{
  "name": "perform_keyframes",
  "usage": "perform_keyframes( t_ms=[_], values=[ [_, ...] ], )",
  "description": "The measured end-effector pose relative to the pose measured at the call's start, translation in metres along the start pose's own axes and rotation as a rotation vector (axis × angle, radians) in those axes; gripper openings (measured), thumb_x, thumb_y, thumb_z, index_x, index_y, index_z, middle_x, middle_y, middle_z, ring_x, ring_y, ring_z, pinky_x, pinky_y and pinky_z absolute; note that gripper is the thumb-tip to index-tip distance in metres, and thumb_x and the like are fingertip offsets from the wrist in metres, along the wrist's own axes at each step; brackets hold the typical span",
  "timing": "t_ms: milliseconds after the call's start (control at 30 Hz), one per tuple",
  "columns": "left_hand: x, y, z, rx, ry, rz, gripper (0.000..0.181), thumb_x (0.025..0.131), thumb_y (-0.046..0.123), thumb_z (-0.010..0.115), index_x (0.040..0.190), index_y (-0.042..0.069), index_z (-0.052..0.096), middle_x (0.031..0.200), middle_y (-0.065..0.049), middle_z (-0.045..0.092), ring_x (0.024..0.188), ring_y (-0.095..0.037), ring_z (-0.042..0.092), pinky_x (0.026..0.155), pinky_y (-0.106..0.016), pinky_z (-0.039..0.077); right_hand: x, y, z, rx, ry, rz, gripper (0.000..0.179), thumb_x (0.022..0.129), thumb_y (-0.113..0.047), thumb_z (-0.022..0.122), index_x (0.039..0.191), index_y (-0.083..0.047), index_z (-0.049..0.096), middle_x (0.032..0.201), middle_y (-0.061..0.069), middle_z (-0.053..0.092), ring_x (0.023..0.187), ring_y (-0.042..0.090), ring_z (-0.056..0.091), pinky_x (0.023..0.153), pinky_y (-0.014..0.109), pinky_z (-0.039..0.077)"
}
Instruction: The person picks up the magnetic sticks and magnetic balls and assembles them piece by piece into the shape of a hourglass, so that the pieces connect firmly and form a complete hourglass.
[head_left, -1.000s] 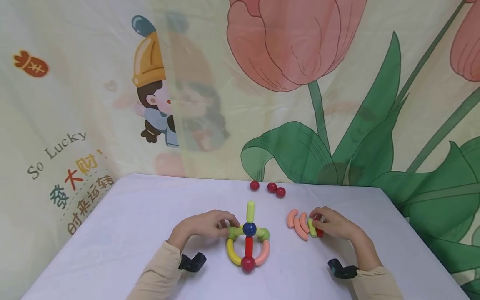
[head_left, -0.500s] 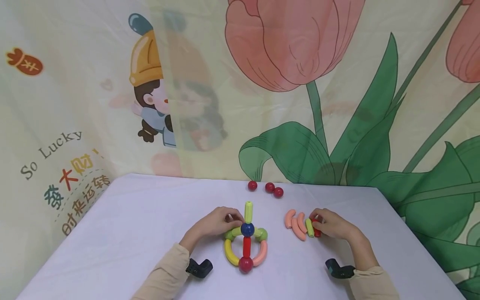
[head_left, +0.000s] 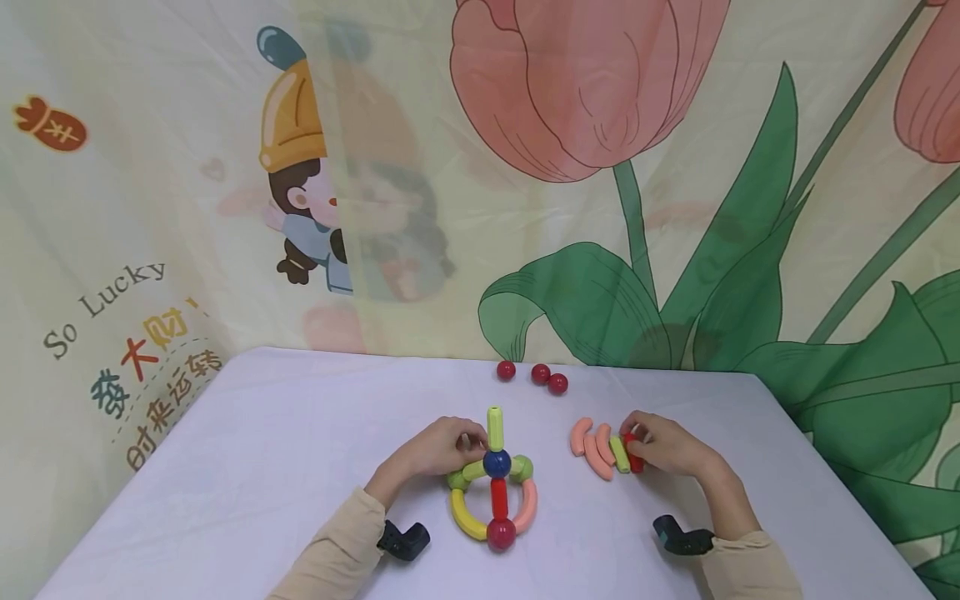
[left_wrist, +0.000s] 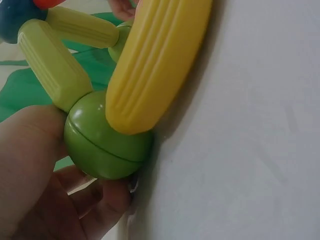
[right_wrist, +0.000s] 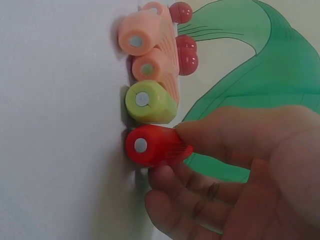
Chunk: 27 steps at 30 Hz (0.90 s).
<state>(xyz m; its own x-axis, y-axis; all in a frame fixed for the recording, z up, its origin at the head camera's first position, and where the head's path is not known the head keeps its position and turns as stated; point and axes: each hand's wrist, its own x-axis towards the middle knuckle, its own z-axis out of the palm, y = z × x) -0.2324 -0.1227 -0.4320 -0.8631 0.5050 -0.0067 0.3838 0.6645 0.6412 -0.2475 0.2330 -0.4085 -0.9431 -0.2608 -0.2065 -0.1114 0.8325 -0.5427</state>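
Observation:
A structure of magnetic sticks and balls stands on the white table. Its blue ball (head_left: 497, 463) bears an upright yellow-green stick (head_left: 495, 428), and a red stick (head_left: 499, 498) runs down to a red ball (head_left: 501, 535). A curved yellow stick (left_wrist: 160, 65) and a curved pink stick (head_left: 528, 505) form its near sides. My left hand (head_left: 444, 447) holds the left green ball (left_wrist: 102, 147) between thumb and curled fingers. Off to the right, my right hand (head_left: 667, 443) pinches a loose red stick (right_wrist: 154, 145) lying beside a yellow-green stick (right_wrist: 150, 102).
Several curved pink sticks (head_left: 598, 458) lie left of the loose yellow-green stick. Three red balls (head_left: 541, 374) rest near the table's (head_left: 337, 392) far edge. Behind stands a printed curtain (head_left: 405, 325) with tulips. Each wrist wears a black camera (head_left: 682, 536).
My left hand has moved right, from beside the structure onto its left green ball. The structure has turned slightly, its red ball shifting right and nearer. My right hand stays at the loose red stick.

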Motion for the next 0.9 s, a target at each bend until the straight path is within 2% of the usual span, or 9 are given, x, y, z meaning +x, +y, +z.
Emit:
perform_keyframes(
  t_ms=[200, 500, 700, 900],
  values=[
    [-0.002, 0.002, -0.001, -0.004, -0.005, 0.017, 0.013, 0.087, 0.017, 0.065, 0.100, 0.016, 0.067, 0.078, 0.006, 0.056, 0.066, -0.007, 0.049, 0.060, -0.020, 0.042, -0.001, 0.000, -0.004, 0.047, 0.037, -0.032, 0.022, 0.087, -0.009, 0.059, 0.108, -0.004, 0.056, 0.097, 0.011, 0.057, 0.079, 0.019, 0.054, 0.065, 0.031, 0.051],
    [-0.006, 0.004, -0.002, -0.064, -0.010, 0.012, 0.021, 0.087, 0.013, 0.064, 0.108, 0.011, 0.063, 0.082, 0.001, 0.056, 0.064, -0.007, 0.050, 0.055, -0.020, 0.042, 0.005, -0.006, -0.004, 0.122, 0.192, -0.111, 0.025, 0.089, -0.013, 0.060, 0.112, -0.005, 0.055, 0.106, 0.012, 0.060, 0.096, 0.026, 0.058, 0.074, 0.034, 0.054],
    [-0.006, 0.001, 0.002, -0.057, 0.010, 0.009, 0.022, 0.087, 0.015, 0.064, 0.109, 0.013, 0.063, 0.083, 0.003, 0.055, 0.065, -0.007, 0.049, 0.056, -0.019, 0.041, 0.009, -0.015, 0.002, 0.179, 0.295, -0.159, 0.026, 0.090, -0.015, 0.060, 0.114, -0.007, 0.054, 0.110, 0.013, 0.059, 0.100, 0.029, 0.060, 0.078, 0.038, 0.055],
    [-0.005, -0.002, 0.003, -0.082, 0.004, 0.001, 0.023, 0.088, 0.016, 0.063, 0.111, 0.013, 0.063, 0.084, 0.003, 0.054, 0.068, -0.008, 0.048, 0.057, -0.019, 0.041, 0.008, -0.027, 0.008, 0.272, 0.366, -0.197, 0.027, 0.091, -0.018, 0.061, 0.116, -0.010, 0.055, 0.112, 0.012, 0.058, 0.101, 0.028, 0.061, 0.080, 0.034, 0.055]
  ],
)
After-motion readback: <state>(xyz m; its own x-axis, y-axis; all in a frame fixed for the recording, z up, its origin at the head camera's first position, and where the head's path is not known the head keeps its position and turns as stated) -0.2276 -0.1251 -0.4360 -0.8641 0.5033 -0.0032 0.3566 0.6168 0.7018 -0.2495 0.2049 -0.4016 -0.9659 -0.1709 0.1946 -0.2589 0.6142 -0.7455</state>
